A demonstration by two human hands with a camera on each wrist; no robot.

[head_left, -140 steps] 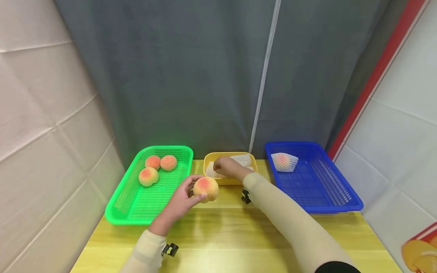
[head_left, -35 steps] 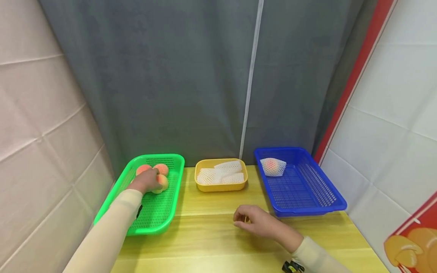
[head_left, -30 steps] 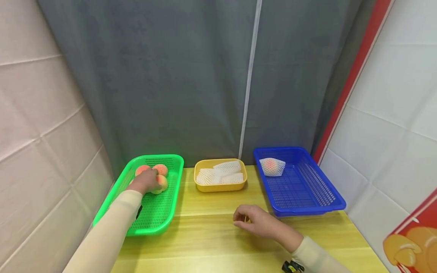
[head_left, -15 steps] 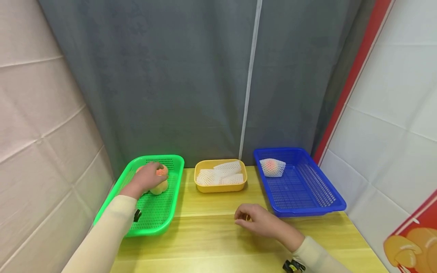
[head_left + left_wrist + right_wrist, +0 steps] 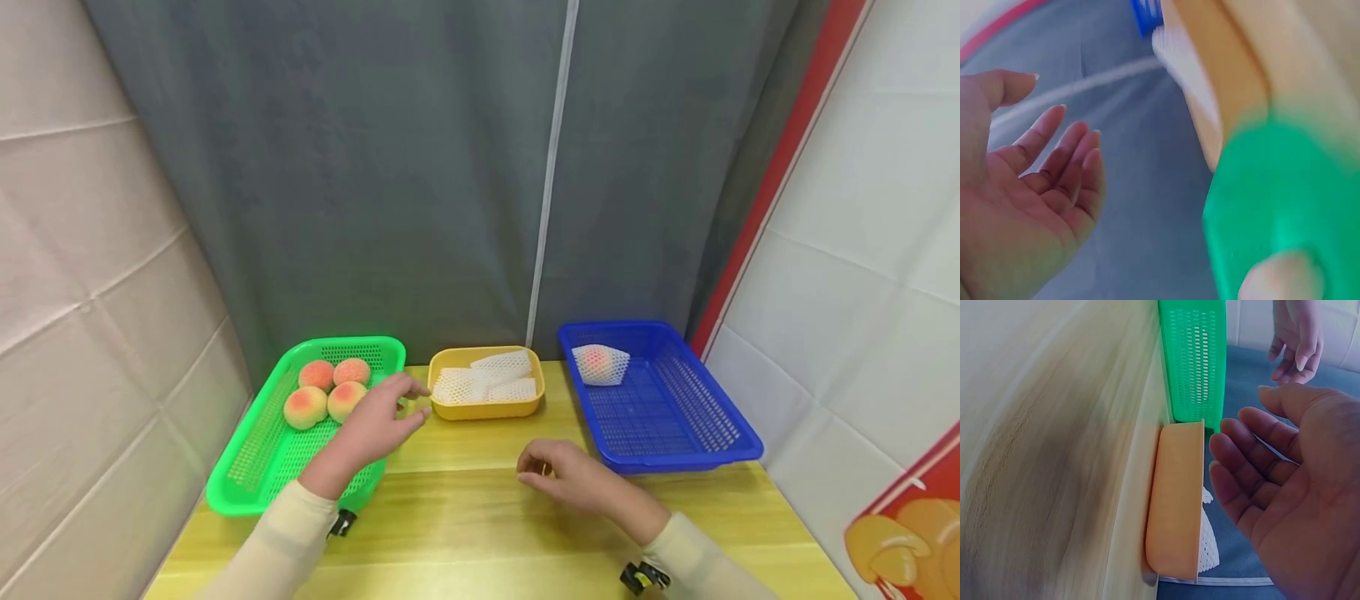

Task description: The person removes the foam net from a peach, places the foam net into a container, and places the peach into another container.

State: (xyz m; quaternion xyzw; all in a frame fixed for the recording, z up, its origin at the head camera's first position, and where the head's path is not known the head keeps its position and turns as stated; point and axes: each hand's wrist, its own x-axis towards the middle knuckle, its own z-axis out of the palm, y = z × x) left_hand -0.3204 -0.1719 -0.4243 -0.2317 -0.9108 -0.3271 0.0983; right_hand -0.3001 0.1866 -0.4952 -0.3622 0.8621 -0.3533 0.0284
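My left hand (image 5: 375, 423) hovers by the right rim of the green basket (image 5: 247, 492) in the head view, its relaxed fingers holding nothing. The left wrist view shows its bare palm (image 5: 1029, 206). Several peaches (image 5: 306, 407) are grouped toward the back of that basket, the nearer two yellow with red tops, the farther two pinker. Over the table in front of the blue basket (image 5: 675, 462), my right hand (image 5: 573, 477) is loosely curled around nothing. A small yellow basket (image 5: 487, 411) with white foam net sleeves (image 5: 457, 386) stands at the back middle.
One peach in a white foam net (image 5: 600, 365) lies at the back left of the blue basket. The wooden table (image 5: 465, 533) meets a dark grey curtain (image 5: 375, 183) behind, with pale panels on either side.
Earlier my left hand held a peach while my right hand was at the yellow basket. The left then reached among the green basket's peaches and has now come away rightward without one.
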